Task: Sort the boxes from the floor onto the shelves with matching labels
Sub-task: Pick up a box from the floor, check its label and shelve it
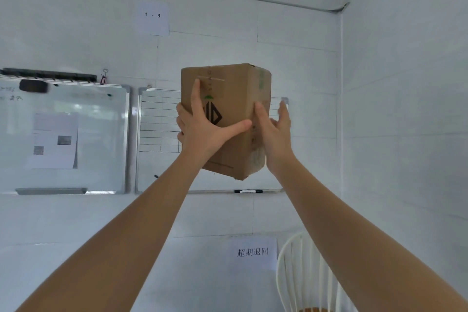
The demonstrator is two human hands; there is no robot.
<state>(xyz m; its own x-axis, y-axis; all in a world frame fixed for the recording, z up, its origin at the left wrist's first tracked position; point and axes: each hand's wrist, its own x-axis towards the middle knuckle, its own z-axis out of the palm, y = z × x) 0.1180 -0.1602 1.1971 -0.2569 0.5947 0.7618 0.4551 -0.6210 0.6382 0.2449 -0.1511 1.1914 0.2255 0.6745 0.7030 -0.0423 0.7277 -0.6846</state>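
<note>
A: Where's the brown cardboard box [228, 119]?
B: Mid-air, tilted, in front of the white tiled wall [304, 58].
A: Grip?
B: Left hand [202, 129] and right hand [274, 132] both clasping its sides, fingers spread.

Wall sheet [152, 18], upper centre: "1 - 3"; lower paper sign [252, 252]: "超期退回"; cardboard box [229, 114]: black "JD" logo, seen rotated

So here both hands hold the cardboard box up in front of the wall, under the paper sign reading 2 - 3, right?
Not quite: the sign reads 1 - 3, as the head view shows. Both hands, left and right, do hold the box up below it.
</note>
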